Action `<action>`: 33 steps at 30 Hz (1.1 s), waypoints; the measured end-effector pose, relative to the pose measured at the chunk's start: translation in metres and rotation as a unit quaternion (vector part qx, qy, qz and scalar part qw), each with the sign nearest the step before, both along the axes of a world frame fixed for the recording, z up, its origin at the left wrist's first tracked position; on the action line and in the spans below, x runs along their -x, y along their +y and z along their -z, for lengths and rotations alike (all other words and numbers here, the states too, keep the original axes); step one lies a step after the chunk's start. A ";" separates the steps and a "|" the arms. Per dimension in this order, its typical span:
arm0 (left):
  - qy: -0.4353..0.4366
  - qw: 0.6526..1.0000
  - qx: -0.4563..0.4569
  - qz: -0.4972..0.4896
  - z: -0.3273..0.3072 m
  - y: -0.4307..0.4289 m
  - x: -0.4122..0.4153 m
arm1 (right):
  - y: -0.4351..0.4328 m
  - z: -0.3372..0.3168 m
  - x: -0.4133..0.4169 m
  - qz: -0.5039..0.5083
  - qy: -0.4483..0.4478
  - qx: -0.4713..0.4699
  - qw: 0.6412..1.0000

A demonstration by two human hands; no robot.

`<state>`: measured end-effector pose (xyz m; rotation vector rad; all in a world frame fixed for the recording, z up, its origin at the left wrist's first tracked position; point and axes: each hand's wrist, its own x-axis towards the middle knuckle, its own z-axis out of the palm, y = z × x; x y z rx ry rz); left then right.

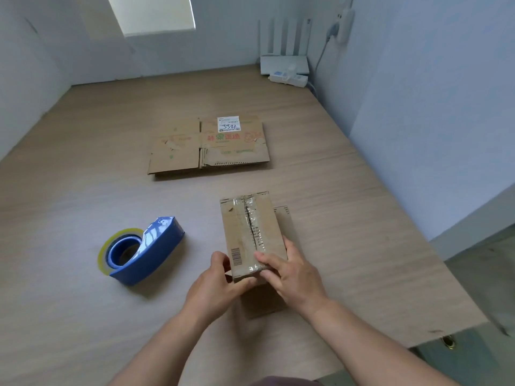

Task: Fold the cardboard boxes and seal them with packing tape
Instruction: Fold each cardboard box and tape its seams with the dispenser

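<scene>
Pale wood-grain tabletop, walled at 12 and 3 o'clock, its open edge falling away at 4 to 5 o'clock.

Item 1 – small box, just below mid-view, long axis running 12 to 6 o'clock, leaning slightly left. Its top seam shows crinkled old tape along that axis. A loose flap shows under the near end and another at the far right (whether the seam is shut, I cannot tell).

Item 2 – left hand, fingers curled on the box's near-left corner. The right hand has its fingers bent over the near-right top edge. Both hands clamp the 6 o'clock end.

Item 3 – tape dispenser, blue, at 9 o'clock of the box and apart from it. The left hand is the nearer, with bare table between.

Item 4 – flattened box, at 12 o'clock, well apart, not yet folded.

Item 5 – router and power strip, far corner at 1 o'clock.

Judgement: room is widest at 9 to 11 o'clock, tightest at 3 to 5.
</scene>
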<state>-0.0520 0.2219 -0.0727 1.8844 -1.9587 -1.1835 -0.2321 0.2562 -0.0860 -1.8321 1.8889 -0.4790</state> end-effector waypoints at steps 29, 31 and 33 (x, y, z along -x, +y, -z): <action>-0.102 0.992 0.075 0.000 0.003 -0.019 0.022 | -0.088 -0.019 -0.002 -0.198 0.181 -0.040 0.962; -0.108 0.992 0.071 -0.005 0.003 -0.020 0.022 | -0.063 -0.015 0.001 -0.200 0.134 -0.030 0.970; -0.115 0.991 0.067 -0.005 0.003 -0.020 0.022 | -0.044 -0.011 0.006 -0.205 0.103 0.005 0.973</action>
